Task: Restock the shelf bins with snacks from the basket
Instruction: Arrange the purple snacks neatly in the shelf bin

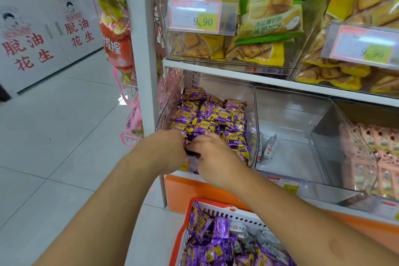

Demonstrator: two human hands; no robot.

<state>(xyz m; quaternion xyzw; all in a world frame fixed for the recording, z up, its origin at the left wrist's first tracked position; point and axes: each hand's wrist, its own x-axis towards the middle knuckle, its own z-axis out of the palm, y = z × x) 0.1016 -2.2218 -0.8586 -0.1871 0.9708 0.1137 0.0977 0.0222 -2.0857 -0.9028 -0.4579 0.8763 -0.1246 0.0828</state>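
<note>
Shop aisle, pale tiled floor (64, 136), white metal shelving (216, 69) with clear plastic bins. Left hand (164, 149) and right hand (213, 157) together at front edge of leftmost lower bin (170, 101), fingers curled among purple-and-yellow wrapped snacks (207, 114) piled there; whether either grip clasps a packet, cannot tell. Red-rimmed white plastic basket (183, 229) below, holding more purple packets plus some white ones. Neighbouring clear bin (291, 114) with two white-wrapped snacks (269, 147). Yellow biscuit bags (194, 45) on upper shelf.

Both hands (190, 149) grip purple snacks (210, 117) in bin (170, 101).
</note>
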